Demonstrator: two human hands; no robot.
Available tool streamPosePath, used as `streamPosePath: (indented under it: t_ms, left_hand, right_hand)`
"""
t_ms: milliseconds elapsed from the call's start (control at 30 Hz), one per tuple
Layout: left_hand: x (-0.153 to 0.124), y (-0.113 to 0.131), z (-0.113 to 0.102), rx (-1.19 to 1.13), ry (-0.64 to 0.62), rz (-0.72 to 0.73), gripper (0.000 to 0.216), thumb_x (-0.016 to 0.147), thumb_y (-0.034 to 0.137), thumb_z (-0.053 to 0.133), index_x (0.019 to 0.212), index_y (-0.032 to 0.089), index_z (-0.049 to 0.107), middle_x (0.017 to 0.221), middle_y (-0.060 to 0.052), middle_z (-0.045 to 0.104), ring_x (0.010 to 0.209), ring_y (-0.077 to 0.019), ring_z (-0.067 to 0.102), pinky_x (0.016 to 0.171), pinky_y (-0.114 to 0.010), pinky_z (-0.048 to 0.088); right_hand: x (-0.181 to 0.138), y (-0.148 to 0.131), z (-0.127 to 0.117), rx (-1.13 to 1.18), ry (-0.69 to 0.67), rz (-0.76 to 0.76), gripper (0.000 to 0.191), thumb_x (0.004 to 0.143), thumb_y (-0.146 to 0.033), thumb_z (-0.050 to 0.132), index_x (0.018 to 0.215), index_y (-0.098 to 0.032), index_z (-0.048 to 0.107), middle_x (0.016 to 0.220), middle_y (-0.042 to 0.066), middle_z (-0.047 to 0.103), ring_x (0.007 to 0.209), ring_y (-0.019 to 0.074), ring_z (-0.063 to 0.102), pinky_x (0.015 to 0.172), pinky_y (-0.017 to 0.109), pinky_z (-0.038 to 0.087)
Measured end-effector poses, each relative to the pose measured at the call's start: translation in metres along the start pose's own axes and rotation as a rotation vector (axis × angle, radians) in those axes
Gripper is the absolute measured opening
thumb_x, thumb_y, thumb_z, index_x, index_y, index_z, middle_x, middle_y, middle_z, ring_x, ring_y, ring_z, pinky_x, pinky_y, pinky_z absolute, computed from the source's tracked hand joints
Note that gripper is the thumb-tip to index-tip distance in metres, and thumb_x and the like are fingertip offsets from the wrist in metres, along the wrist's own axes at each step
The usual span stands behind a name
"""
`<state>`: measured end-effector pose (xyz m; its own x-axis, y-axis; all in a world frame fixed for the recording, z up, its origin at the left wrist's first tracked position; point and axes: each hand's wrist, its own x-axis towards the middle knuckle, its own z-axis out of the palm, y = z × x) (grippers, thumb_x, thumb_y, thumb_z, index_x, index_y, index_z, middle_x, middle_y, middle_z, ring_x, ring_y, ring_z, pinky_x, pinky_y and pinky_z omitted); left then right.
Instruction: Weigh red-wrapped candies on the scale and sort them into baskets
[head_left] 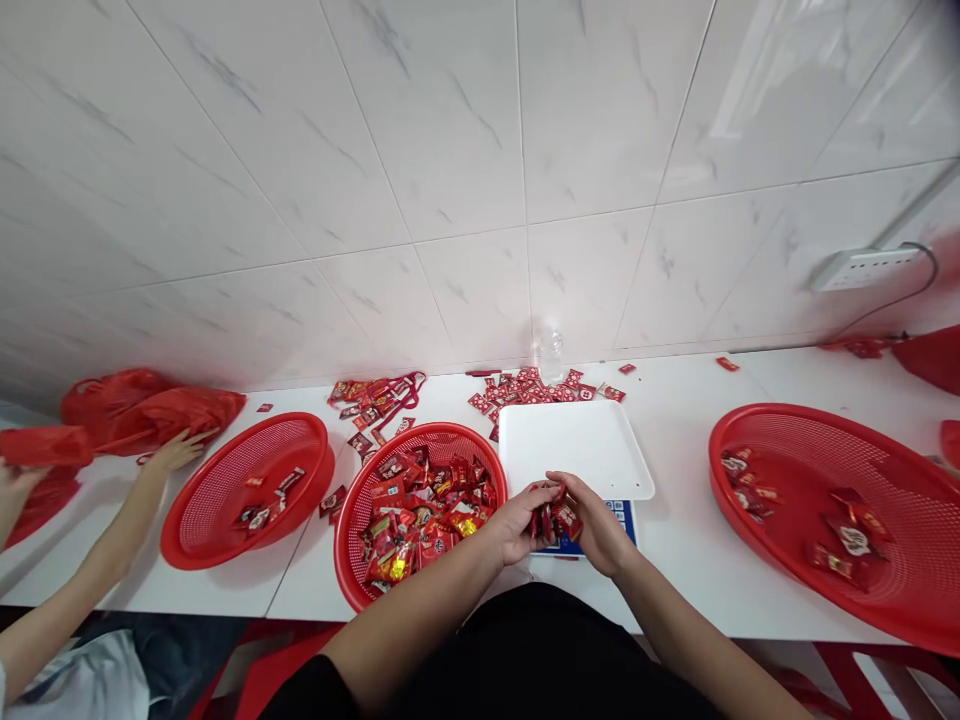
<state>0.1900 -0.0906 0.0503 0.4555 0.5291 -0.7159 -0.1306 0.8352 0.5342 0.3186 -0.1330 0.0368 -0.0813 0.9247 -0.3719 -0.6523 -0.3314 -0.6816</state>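
My left hand (516, 522) and my right hand (597, 523) meet over the front edge of a white scale (574, 448), and together they grip a small bunch of red candy packets (553, 518). The scale's white platform is bare; its blue panel shows just beyond my fingers. Directly left of my left hand stands a red mesh basket (352, 520) piled with several red and gold candy packets (420, 510).
Another red basket (196, 522) at left holds a few packets; a co-worker's hand (174, 452) reaches toward red plastic bags (146, 408). A large red basket (911, 462) sits at right. Loose packets (525, 388) and a clear bottle (551, 352) lie by the tiled wall.
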Motion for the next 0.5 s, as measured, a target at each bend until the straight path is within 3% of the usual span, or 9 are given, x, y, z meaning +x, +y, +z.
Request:
streamPosePath:
  t_ms: [100, 233, 500]
  left_hand:
    - [-0.002, -0.001, 0.003, 0.113, 0.048, 0.119, 0.041, 0.066, 0.039, 0.074, 0.098, 0.022, 0.055, 0.072, 0.004, 0.06, 0.05, -0.007, 0.053, 0.043, -0.016, 0.034]
    - [-0.004, -0.004, 0.006, 0.217, 0.058, 0.193, 0.048, 0.066, 0.042, 0.073, 0.106, 0.023, 0.054, 0.076, 0.002, 0.061, 0.053, -0.0081, 0.054, 0.047, -0.019, 0.039]
    - [-0.007, 0.0, 0.002, 0.355, 0.073, 0.355, 0.047, 0.068, 0.039, 0.072, 0.108, 0.022, 0.057, 0.098, -0.005, 0.063, 0.081, -0.0161, 0.062, 0.067, -0.026, 0.049]
  right_hand:
    - [0.001, 0.003, -0.001, 0.172, 0.04, 0.085, 0.035, 0.077, -0.047, 0.06, 0.105, -0.025, 0.064, 0.104, 0.003, 0.067, 0.097, 0.0213, 0.06, 0.081, 0.034, 0.048]
    - [0.001, 0.006, -0.001, 0.241, 0.056, 0.127, 0.045, 0.077, -0.045, 0.062, 0.119, -0.03, 0.056, 0.105, 0.002, 0.067, 0.092, 0.0203, 0.063, 0.075, 0.033, 0.051]
    - [0.003, 0.013, -0.005, 0.296, -0.01, 0.171, 0.055, 0.079, -0.036, 0.062, 0.131, -0.036, 0.043, 0.111, 0.003, 0.066, 0.092, 0.0226, 0.064, 0.07, 0.036, 0.053]
